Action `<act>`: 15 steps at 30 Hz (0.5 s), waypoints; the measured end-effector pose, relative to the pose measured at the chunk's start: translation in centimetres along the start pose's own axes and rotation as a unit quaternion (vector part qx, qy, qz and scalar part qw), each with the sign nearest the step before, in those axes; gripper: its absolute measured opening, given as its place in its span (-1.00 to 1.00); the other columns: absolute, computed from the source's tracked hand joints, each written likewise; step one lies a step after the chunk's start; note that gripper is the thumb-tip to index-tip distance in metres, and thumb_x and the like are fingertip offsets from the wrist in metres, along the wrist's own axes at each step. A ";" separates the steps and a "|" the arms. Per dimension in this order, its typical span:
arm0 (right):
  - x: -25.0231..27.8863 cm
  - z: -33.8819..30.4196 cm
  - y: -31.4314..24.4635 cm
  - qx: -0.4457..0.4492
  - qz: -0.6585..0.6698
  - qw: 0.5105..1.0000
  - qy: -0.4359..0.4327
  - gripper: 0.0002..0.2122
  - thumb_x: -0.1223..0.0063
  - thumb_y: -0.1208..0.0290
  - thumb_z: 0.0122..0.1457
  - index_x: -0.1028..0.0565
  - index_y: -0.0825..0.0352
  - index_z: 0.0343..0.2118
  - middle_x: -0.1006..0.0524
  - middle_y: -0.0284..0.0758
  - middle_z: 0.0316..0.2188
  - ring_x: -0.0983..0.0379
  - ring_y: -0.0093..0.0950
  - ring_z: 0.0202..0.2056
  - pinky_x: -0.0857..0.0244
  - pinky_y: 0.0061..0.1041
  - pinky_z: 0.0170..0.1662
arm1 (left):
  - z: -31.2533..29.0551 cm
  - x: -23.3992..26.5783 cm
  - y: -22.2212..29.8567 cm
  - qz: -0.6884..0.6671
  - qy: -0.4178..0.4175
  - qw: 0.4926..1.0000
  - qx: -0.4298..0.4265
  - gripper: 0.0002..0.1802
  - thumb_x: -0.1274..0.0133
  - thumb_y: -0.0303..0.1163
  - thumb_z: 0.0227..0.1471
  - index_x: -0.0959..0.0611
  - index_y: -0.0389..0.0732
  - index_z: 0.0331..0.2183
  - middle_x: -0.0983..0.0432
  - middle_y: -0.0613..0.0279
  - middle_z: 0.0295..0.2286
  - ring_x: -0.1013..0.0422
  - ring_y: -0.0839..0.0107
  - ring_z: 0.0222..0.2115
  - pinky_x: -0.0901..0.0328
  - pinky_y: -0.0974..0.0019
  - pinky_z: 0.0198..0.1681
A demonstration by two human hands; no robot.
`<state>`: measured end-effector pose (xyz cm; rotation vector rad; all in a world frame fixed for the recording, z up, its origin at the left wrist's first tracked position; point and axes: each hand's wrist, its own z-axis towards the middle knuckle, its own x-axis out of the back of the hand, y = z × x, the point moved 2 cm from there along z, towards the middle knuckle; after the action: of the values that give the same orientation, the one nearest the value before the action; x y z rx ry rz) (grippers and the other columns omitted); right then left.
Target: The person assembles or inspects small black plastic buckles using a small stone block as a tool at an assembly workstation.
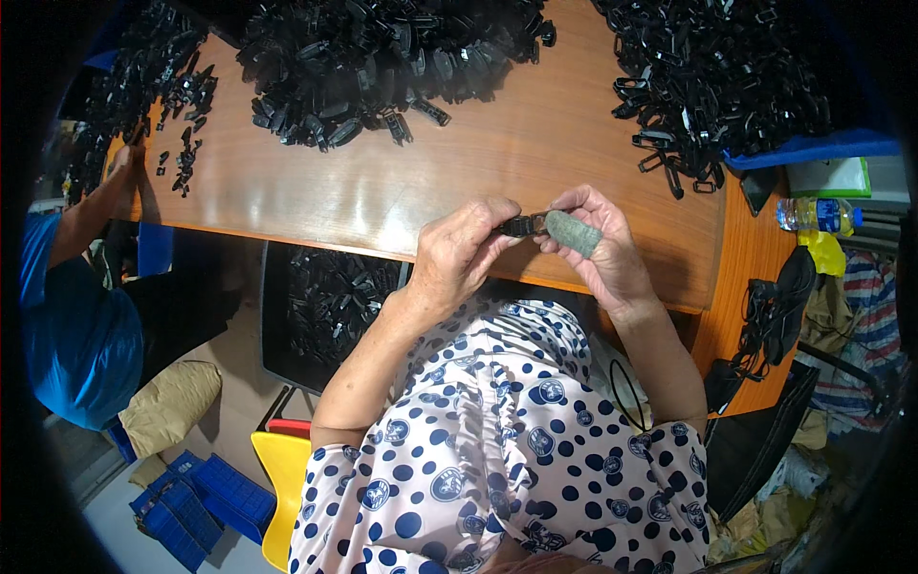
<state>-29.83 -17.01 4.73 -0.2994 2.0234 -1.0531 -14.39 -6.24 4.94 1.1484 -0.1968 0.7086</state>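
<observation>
My left hand [460, 247] pinches a small black plastic clip [517, 226] between thumb and fingers, just over the near edge of the wooden table. My right hand [602, 249] closes on the other end of the same clip, so the two hands meet around it. A grey-green finger cover [574, 235] sits on one digit of my right hand and hides part of the grip. Beyond my hands lies a large heap of black plastic pieces [373, 67]. Another heap of black frame-like pieces [717, 86] is at the far right.
Below the table edge, left of my lap, stands a black tray [277, 359] of black parts. A person in a blue shirt [81, 335] works at the left. A plastic bottle [818, 215] and black cables [760, 325] lie at the right. Blue crates [182, 517] and a yellow chair [277, 478] are lower left.
</observation>
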 end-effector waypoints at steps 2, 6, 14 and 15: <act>-0.1 0.2 -0.4 -0.022 -0.012 1.000 0.003 -0.85 -0.01 0.57 0.15 -0.35 0.42 -0.22 -0.47 -0.22 -0.32 -0.46 -0.50 -0.34 -0.38 -0.58 -0.23 | 0.0 0.1 -0.1 0.008 0.010 1.000 0.007 -0.70 -0.19 -0.56 -0.16 -0.56 -0.27 -0.28 -0.52 0.13 -0.41 -0.49 0.25 -0.45 -0.39 0.32 -0.42; -0.8 0.6 -1.9 -0.068 -0.193 0.978 -0.037 -0.85 -0.05 0.56 0.14 -0.36 0.39 -0.25 -0.47 -0.27 -0.39 -0.44 -0.58 -0.41 -0.33 -0.68 -0.40 | 0.5 0.8 0.1 0.032 0.021 0.997 -0.065 -0.70 -0.21 -0.54 -0.19 -0.57 -0.27 -0.30 -0.53 0.13 -0.41 -0.49 0.25 -0.44 -0.40 0.30 -0.39; -0.8 1.8 -1.9 -0.086 -0.361 0.925 -0.084 -0.95 0.05 0.58 0.18 -0.38 0.36 -0.30 -0.45 -0.36 -0.51 -0.38 -0.66 -0.58 -0.26 -0.75 -0.57 | 0.6 1.5 0.3 0.085 -0.053 0.994 -0.052 -0.64 -0.18 -0.60 -0.25 -0.56 -0.30 -0.26 -0.54 0.10 -0.40 -0.46 0.20 -0.44 -0.40 0.23 -0.35; -1.0 1.7 -2.1 -0.127 -0.374 0.916 -0.073 -0.96 0.08 0.57 0.20 -0.38 0.37 -0.30 -0.46 -0.36 -0.53 -0.39 -0.66 -0.59 -0.27 -0.74 -0.57 | 0.5 1.4 0.7 0.078 -0.055 0.995 -0.033 -0.66 -0.17 -0.61 -0.22 -0.56 -0.32 -0.27 -0.53 0.09 -0.41 -0.46 0.20 -0.45 -0.39 0.23 -0.36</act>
<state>-28.24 -18.78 6.30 -1.3293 1.9332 -1.1507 -13.65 -6.01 6.36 1.1170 -0.4040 0.7716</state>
